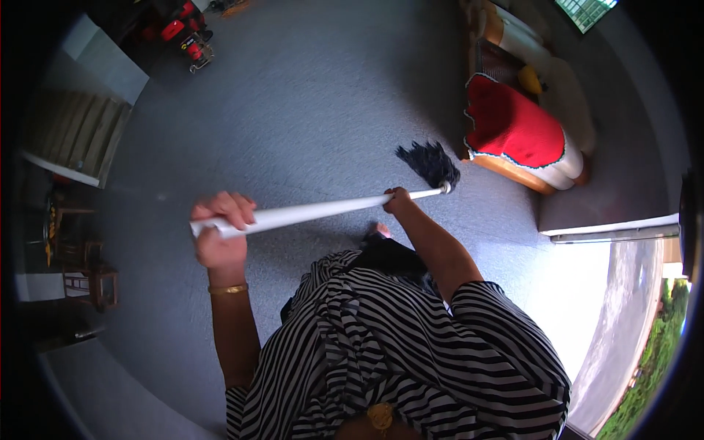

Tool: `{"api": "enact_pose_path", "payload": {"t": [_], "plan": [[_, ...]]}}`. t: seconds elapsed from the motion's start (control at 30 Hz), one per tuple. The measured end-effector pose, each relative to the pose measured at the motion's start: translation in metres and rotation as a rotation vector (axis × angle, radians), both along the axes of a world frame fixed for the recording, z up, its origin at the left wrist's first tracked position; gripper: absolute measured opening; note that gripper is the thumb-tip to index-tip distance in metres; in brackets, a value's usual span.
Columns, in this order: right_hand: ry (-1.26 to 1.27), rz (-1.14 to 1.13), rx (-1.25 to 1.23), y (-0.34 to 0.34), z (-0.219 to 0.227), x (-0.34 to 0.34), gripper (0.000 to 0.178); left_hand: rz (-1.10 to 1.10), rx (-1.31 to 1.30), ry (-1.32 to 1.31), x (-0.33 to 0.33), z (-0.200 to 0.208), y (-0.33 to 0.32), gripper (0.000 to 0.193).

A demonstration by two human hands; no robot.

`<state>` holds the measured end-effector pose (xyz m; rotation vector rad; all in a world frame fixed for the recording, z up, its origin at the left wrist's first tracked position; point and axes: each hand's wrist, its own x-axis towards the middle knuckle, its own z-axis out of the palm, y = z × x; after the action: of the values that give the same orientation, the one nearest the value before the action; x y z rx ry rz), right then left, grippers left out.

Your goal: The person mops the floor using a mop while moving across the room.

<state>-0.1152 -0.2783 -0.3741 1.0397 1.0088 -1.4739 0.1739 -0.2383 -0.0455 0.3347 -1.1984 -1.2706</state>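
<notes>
- Left grip (222, 229), a gold bracelet (229, 289) at the wrist, closes around the top end of a white mop handle (315, 211).
- Right grip (397, 200) clasps the same handle farther down.
- Black mop head (431, 163) spreads across the gray floor (293, 117), near a red cloth (511, 123) draped over a wood-trimmed sofa (522, 174).

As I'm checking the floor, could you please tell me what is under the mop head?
Grey floor shows around the black mop head; the patch directly under it is covered, so I cannot see whether anything lies there.
</notes>
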Motion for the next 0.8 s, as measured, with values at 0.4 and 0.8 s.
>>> {"api": "enact_pose_path", "payload": {"t": [0.4,0.8], "plan": [[0.12,0.756,0.37,-0.062,0.072,0.137,0.017,0.008,-0.073,0.125,0.08,0.051,0.017,0.016],[0.088,1.195,0.131,-0.071,0.065,0.275,0.014,0.553,-0.107,-0.074,0.081,0.057,0.122,0.028]]}}
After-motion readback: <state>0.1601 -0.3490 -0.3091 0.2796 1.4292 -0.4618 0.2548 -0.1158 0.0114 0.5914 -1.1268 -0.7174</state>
